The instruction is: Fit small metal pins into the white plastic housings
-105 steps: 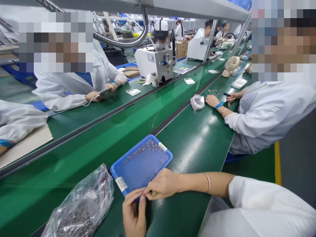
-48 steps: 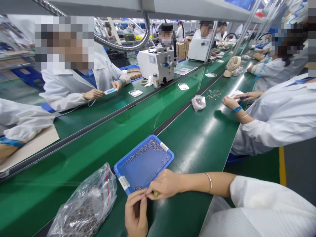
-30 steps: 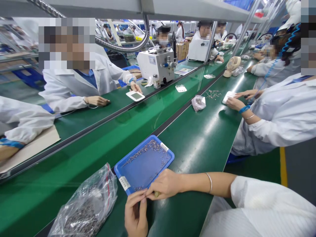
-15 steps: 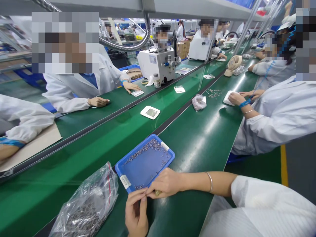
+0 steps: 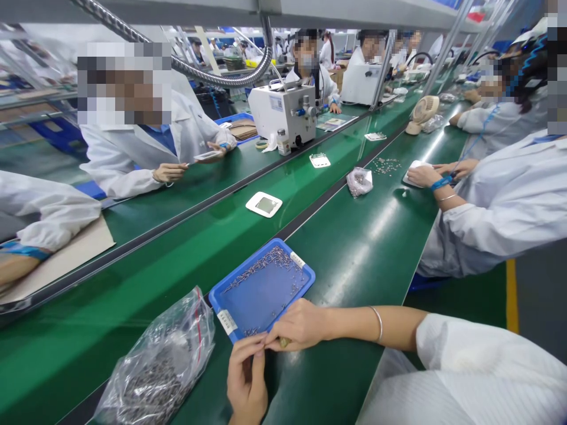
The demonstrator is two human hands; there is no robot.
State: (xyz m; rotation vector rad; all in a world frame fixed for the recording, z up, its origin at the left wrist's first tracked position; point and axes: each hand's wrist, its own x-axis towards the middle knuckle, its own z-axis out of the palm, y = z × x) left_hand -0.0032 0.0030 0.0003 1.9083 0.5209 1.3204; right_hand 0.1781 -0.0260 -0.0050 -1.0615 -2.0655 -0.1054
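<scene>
Both hands are pinching together at the near edge of the blue tray [image 5: 261,292]: left hand [image 5: 245,378] and right hand [image 5: 299,324] fingertips closed on something tiny, unchanged from before. Beyond the tray, a white device [image 5: 264,204] is newly riding the belt. Parts bag [image 5: 159,366] is lying left of the tray.

Flat blue tray [image 5: 261,292] with scattered small pins [image 5: 261,268]
</scene>
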